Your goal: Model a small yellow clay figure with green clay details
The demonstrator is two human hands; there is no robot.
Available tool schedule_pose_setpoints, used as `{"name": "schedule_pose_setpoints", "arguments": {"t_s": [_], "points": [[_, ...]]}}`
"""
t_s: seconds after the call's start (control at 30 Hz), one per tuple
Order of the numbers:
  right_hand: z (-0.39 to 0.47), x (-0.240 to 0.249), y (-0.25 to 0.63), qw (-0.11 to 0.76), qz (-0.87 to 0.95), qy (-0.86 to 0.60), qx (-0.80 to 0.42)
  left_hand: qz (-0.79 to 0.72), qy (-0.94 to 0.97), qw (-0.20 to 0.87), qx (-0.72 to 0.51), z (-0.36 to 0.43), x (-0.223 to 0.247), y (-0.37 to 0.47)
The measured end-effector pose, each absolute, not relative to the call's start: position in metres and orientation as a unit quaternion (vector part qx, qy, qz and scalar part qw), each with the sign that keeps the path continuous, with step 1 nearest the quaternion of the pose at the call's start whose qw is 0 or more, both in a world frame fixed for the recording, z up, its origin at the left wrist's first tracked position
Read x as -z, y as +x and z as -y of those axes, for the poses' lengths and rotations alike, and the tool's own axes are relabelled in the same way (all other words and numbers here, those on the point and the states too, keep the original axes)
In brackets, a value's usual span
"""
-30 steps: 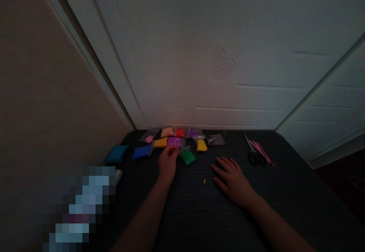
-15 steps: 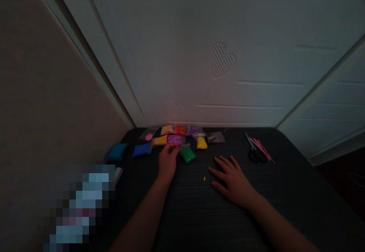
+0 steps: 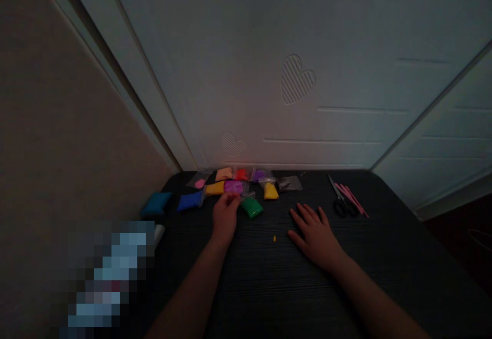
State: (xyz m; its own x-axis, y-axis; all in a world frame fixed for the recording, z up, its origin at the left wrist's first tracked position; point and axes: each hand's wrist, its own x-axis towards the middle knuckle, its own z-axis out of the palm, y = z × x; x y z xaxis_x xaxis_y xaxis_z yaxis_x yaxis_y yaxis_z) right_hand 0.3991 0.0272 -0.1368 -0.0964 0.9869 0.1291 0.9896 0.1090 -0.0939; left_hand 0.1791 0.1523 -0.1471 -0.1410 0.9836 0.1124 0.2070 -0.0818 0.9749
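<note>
My left hand [image 3: 225, 217] is at the near edge of the magenta packet [image 3: 233, 187], its thumb and fingers pinched together; what they hold, if anything, is too small to tell. Just right of those fingertips lies a green packet [image 3: 252, 207]. My right hand [image 3: 315, 235] rests flat on the dark table [image 3: 253, 298] with fingers spread and nothing in it. A tiny yellow piece [image 3: 274, 238] lies on the tabletop between both hands, nearer the right one.
Behind the hands are packets in yellow [image 3: 271, 191], purple [image 3: 259, 176], red [image 3: 241, 174], peach [image 3: 224, 174] and blue [image 3: 190, 201]. Black-handled scissors [image 3: 345, 207] and pink strips [image 3: 352, 198] lie right. A teal packet [image 3: 156, 203] and a blurred patch are left.
My right hand has shifted slightly right, away from the yellow piece, and its fingers have turned a little. My left hand keeps its pinch in nearly the same place.
</note>
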Motion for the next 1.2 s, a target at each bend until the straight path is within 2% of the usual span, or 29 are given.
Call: {"name": "schedule_pose_setpoints", "arguments": {"t_s": [0.37,1.2], "points": [[-0.049,0.147,0.405,0.24,0.714,-0.657,-0.037,-0.564,0.533,0.38,-0.504,-0.152,0.146,0.182],[-0.06,0.138,0.395,0.235,0.718,-0.654,-0.039,-0.562,0.538,0.373,-0.505,-0.151,0.145,0.184]]}}
